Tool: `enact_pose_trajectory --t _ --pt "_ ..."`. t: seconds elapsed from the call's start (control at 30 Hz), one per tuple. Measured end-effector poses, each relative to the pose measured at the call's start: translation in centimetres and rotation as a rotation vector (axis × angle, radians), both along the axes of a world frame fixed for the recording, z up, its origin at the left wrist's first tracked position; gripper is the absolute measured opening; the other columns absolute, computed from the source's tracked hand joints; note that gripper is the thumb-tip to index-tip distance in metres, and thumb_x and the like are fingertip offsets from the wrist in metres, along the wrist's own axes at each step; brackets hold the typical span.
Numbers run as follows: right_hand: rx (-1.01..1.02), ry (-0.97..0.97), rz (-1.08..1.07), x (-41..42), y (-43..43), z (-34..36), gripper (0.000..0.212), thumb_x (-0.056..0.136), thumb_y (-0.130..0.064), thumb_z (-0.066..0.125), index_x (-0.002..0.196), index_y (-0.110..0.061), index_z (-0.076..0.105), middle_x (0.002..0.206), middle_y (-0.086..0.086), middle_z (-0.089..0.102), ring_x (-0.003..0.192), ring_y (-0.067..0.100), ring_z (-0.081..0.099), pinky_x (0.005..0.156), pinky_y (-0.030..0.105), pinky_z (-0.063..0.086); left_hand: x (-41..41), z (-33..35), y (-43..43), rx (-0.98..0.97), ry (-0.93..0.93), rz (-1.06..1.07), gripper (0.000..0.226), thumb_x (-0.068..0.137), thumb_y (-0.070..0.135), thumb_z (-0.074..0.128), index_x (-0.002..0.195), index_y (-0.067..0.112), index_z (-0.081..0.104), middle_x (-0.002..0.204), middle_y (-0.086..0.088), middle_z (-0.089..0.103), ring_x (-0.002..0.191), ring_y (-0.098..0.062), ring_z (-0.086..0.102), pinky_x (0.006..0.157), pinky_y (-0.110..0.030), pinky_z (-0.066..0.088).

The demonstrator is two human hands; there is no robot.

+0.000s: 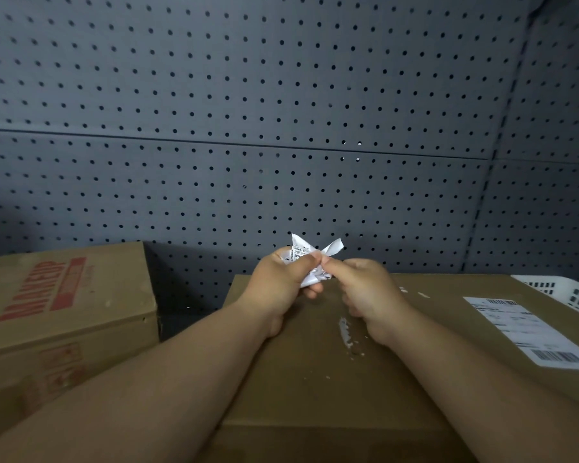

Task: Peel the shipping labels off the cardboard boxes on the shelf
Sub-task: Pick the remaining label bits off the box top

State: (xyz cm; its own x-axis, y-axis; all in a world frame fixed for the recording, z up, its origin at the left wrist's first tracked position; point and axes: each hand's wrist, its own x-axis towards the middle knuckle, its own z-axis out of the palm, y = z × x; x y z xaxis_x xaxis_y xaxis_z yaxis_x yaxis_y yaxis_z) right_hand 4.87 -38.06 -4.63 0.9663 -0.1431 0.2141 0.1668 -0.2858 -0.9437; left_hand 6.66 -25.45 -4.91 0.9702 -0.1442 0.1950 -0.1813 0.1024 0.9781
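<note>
A crumpled white shipping label (303, 257) is held above the big cardboard box (301, 389) in front of me. My left hand (281, 289) grips the wad from below and from the left. My right hand (365, 295) pinches its right side with thumb and fingertips. White paper shreds (346, 332) stick to the box top just below my right hand. On the right part of the same box top lies a flat white shipping label (523, 329) with barcodes, stuck down. A second cardboard box (64, 315) with red print stands to the left.
A white plastic basket (569, 292) sits at the far right behind the box. Grey pegboard (281, 128) forms the shelf's back and right side walls. A dark gap separates the two boxes.
</note>
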Motion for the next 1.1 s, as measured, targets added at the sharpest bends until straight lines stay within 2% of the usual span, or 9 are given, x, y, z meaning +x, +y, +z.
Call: enact_pose_trajectory --t 0.17,0.3,0.4,0.5,0.57,0.63,0.73,0.93,1.1 --pt "0.045 -0.003 0.024 -0.1 -0.3 0.1 0.043 0.086 -0.038 0.062 0.051 -0.021 0.042 0.038 -0.016 0.033 0.046 0.007 0.03 0.05 0.024 0.022 -0.1 0.0 -0.1 0.002 -0.007 0.02 0.015 0.091 0.023 0.061 0.093 0.008 0.064 0.06 -0.001 0.064 0.05 -0.012 0.054 0.069 -0.029 0.047" --pt "0.064 -0.023 0.028 -0.4 -0.6 0.3 0.04 0.088 -0.038 0.06 0.055 -0.021 0.044 0.05 -0.005 0.032 0.044 0.01 0.028 0.048 0.026 0.024 0.2 0.1 0.3 -0.046 0.004 0.109 0.014 0.093 0.021 0.06 0.081 0.013 0.06 0.05 0.004 0.061 0.045 -0.007 0.053 0.063 -0.025 0.048" --pt "-0.204 -0.156 0.102 -1.5 -1.2 1.1 0.026 0.087 -0.036 0.062 0.067 -0.02 0.056 0.057 -0.006 0.049 0.048 0.007 0.042 0.053 0.025 0.036 0.2 0.1 0.4 -0.055 -0.015 0.094 0.016 0.093 0.021 0.059 0.079 0.013 0.06 0.051 0.003 0.061 0.044 -0.007 0.053 0.061 -0.024 0.048" --pt "-0.691 -0.242 0.374 -3.8 -1.9 3.2 0.007 0.08 -0.034 0.07 0.082 -0.028 0.067 0.069 -0.016 0.062 0.061 -0.006 0.057 0.061 0.01 0.043 0.1 0.1 0.3 -0.057 -0.023 0.064 0.015 0.093 0.022 0.06 0.08 0.013 0.06 0.055 0.002 0.062 0.047 -0.009 0.053 0.063 -0.026 0.048" --pt "-1.062 -0.231 0.482 -5.1 -2.0 4.0 0.014 0.079 -0.04 0.069 0.089 -0.03 0.07 0.078 -0.02 0.064 0.073 -0.01 0.059 0.07 0.009 0.046 0.3 0.1 0.3 -0.042 -0.026 0.056 0.014 0.093 0.023 0.06 0.082 0.013 0.059 0.052 0.004 0.062 0.046 -0.008 0.053 0.06 -0.022 0.048" --pt "-1.27 -0.218 0.537 -6.0 -1.9 4.1 0.018 0.082 -0.045 0.064 0.093 -0.031 0.07 0.083 -0.022 0.063 0.076 -0.01 0.056 0.074 0.013 0.046 0.4 0.0 0.4 -0.021 -0.023 0.057 0.013 0.093 0.024 0.06 0.086 0.012 0.059 0.05 0.006 0.061 0.045 -0.006 0.053 0.057 -0.018 0.048" --pt "-1.382 -0.265 0.581 -6.7 -1.3 3.6 0.02 0.085 -0.046 0.059 0.091 -0.03 0.07 0.083 -0.017 0.064 0.079 -0.001 0.056 0.075 0.023 0.047 0.4 -0.1 0.4 -0.003 -0.024 0.045 0.015 0.092 0.025 0.061 0.089 0.011 0.059 0.051 0.005 0.062 0.045 -0.006 0.053 0.053 -0.016 0.047" --pt "-1.496 -0.32 0.522 -7.6 -0.4 3.7 0.027 0.091 -0.046 0.051 0.094 -0.026 0.069 0.089 -0.008 0.068 0.085 0.006 0.057 0.079 0.03 0.047 0.3 -0.1 0.4 0.018 -0.021 0.049 0.015 0.092 0.025 0.061 0.089 0.01 0.059 0.054 0.003 0.061 0.043 -0.005 0.053 0.049 -0.014 0.046" --pt "-1.588 -0.269 0.489 -7.4 0.3 3.7 0.027 0.095 -0.043 0.046 0.104 -0.027 0.066 0.1 -0.004 0.064 0.096 0.014 0.057 0.056 0.023 0.032 0.3 -0.2 0.4 0.033 -0.016 0.054 0.015 0.091 0.027 0.062 0.086 0.014 0.059 0.057 0.002 0.062 0.046 -0.006 0.053 0.058 -0.02 0.047"
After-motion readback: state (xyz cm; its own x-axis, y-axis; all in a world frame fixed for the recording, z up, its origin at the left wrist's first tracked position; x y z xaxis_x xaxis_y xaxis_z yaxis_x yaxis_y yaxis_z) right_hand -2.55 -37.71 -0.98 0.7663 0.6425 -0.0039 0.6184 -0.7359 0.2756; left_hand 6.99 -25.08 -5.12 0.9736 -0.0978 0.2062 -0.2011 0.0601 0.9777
